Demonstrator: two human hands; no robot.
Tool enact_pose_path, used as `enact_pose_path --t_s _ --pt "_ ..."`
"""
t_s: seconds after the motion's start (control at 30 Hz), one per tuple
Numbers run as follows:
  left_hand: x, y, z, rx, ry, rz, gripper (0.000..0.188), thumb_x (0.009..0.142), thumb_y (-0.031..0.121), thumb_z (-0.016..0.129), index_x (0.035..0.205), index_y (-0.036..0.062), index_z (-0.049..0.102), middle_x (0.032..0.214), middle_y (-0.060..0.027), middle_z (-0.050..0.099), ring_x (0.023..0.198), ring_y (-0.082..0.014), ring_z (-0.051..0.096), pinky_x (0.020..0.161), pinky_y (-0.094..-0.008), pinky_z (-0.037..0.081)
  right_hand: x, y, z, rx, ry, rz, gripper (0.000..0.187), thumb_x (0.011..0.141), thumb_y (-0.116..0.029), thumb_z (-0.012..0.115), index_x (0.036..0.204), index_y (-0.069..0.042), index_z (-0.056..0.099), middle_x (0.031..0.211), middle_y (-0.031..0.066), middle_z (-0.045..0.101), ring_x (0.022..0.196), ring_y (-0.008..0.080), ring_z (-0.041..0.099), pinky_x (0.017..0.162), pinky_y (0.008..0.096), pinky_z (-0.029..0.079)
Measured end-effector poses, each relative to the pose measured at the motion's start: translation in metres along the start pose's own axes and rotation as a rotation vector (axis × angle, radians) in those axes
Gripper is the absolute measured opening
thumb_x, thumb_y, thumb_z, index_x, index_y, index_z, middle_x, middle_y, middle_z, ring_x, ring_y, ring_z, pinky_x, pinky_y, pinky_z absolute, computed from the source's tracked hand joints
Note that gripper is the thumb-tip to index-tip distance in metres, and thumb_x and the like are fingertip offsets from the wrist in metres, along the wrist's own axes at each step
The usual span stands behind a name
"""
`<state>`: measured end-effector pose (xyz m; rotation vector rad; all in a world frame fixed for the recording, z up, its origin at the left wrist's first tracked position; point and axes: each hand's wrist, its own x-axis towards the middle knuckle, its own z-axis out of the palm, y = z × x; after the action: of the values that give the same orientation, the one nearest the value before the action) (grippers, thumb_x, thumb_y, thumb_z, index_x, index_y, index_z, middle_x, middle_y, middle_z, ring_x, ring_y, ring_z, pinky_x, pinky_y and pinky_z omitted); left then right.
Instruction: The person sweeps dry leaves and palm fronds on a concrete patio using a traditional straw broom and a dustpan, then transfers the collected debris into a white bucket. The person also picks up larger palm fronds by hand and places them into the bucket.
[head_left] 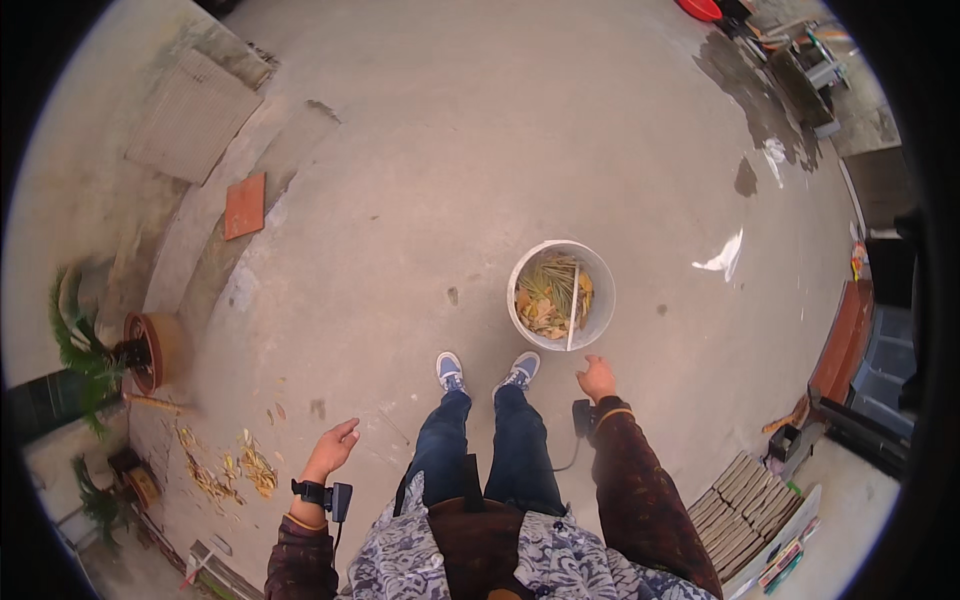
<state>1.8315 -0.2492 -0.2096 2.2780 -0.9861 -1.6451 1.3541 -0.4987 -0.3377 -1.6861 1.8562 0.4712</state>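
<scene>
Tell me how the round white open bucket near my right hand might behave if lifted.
The round white bucket is probably light for its size: its visible load is yellowish leaves and thin green strands. Standing upright on the grey concrete ground, it seems unlikely to roll. Tilted, it might spill, being open-topped.

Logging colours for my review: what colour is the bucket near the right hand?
The bucket is off-white, seen best in the head view.

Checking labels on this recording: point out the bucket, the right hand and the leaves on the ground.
Bucket [604, 305]: head view, right inner wall.
Right hand [597, 377]: head view, its middle.
Leaves [258, 468]: head view, right-hand clump.
</scene>
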Motion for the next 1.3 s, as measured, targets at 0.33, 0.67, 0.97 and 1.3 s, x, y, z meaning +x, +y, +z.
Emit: enact_pose_path --t_s 0.33,0.67,0.97,1.3 --pt "-0.077 -0.141 0.059 -1.115 1.066 -0.408 0.017 0.076 0.009 0.061 0.073 0.0104 0.045 0.068 0.0005 0.047 0.067 -0.0112 0.047 0.060 -0.0260 0.039 -0.014 -0.135 -0.025 -0.319 0.132 -0.563 0.014 0.069 -0.012 0.055 0.072 0.002 0.057 0.075 0.0233 0.061 0.073 0.0399 0.059 0.067 0.0459 0.047" --pt "-0.304 -0.275 0.190 -1.854 1.498 -0.812 0.074 0.083 0.034 0.058 0.139 0.0026 0.020 0.142 -0.0186 0.025 0.132 -0.0293 0.023 0.105 -0.0410 0.020 -0.129 -0.431 0.059 -0.630 0.130 -1.276 0.045 0.068 -0.019 0.065 0.111 -0.007 0.057 0.106 0.0187 0.059 0.101 0.0323 0.056 0.087 0.0401 0.044" --pt "-0.431 -0.460 0.274 -2.178 1.876 -0.880 0.031 0.084 0.019 0.054 0.111 0.0049 0.052 0.103 -0.0081 0.056 0.095 -0.0183 0.052 0.089 -0.0344 0.037 -0.359 -0.589 0.207 -0.793 -0.111 -1.155 0.050 0.068 -0.016 0.063 0.116 -0.008 0.055 0.107 0.0166 0.060 0.099 0.0308 0.058 0.090 0.0403 0.042" --pt "-0.504 -0.680 0.217 -1.608 1.853 -0.826 0.013 0.080 0.016 0.059 0.080 0.0031 0.057 0.070 -0.0061 0.061 0.065 -0.0165 0.059 0.062 -0.0296 0.047 -0.526 -0.757 0.383 -0.741 -0.128 -1.448 0.044 0.069 -0.016 0.063 0.111 -0.008 0.059 0.107 0.0152 0.060 0.099 0.0314 0.058 0.087 0.0395 0.045"
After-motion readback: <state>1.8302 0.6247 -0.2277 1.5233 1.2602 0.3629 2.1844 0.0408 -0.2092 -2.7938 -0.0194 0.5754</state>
